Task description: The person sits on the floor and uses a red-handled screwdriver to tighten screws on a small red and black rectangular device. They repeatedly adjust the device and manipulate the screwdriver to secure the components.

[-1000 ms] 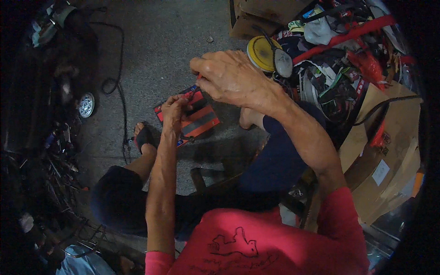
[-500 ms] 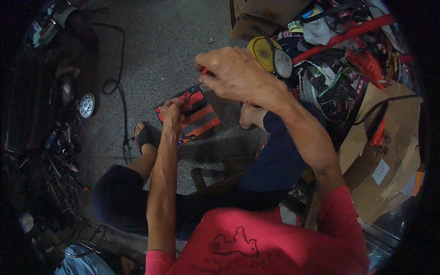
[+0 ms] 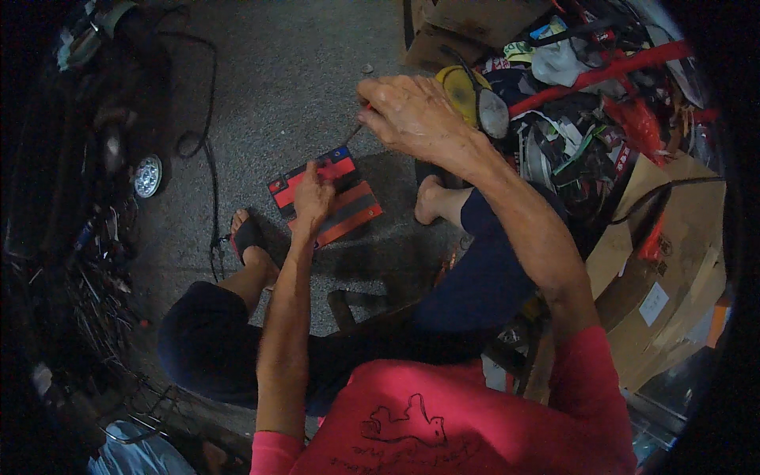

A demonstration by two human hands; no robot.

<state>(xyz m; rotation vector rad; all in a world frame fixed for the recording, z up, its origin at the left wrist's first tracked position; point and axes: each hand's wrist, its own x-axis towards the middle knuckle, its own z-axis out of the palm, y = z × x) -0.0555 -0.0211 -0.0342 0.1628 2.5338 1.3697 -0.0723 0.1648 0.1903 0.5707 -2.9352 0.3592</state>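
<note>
Fingers of the right hand pinch a thin red-handled tool, tip near a corner of the red-and-black block on the floor. Left hand lies over block, pinch unclear. Best: brace block, keep tool aligned.

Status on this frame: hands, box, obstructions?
Left hand over red-and-black box. Right hand gripping apparent screwdriver, shaft toward box's far corner. Box flat on floor. Clutter pile right, apart from box.

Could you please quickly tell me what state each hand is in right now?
Left hand: over the red-and-black box; whether it holds anything cannot be told.
Right hand: closed, holding a thin-shafted tool.
</note>
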